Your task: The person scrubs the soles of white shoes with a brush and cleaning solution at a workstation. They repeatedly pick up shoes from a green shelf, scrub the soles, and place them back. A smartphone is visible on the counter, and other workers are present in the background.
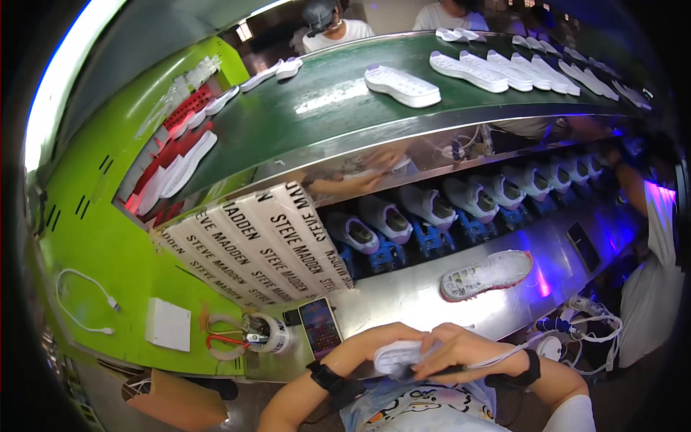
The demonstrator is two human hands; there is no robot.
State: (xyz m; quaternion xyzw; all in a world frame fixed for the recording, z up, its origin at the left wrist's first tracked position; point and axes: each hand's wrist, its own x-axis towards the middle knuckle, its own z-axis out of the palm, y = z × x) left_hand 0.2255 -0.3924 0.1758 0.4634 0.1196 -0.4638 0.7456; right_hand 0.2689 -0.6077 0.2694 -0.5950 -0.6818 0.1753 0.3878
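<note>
Low in the middle, near my body, my left hand (392, 337) is closed round a white, ridged shoe sole (392, 356). My right hand (464, 347) is bent over the same sole from the right, fingertips pinched close to it. A small dark piece (434, 371) shows under those fingers; its kind is hidden. Past the right hand runs a white cable (497, 357). On the metal bench beyond my hands lies a white sole with a reddish edge (486, 275).
A green conveyor (324, 137) carries white soles (403, 85). Below it, shoe uppers (432, 205) stand in a row on blue holders. Left are a cardboard box (252, 248), a phone (320, 324), scissors (224, 338) and a white box (168, 324). Tangled cables (590, 324) lie right, near another person's sleeve (658, 216).
</note>
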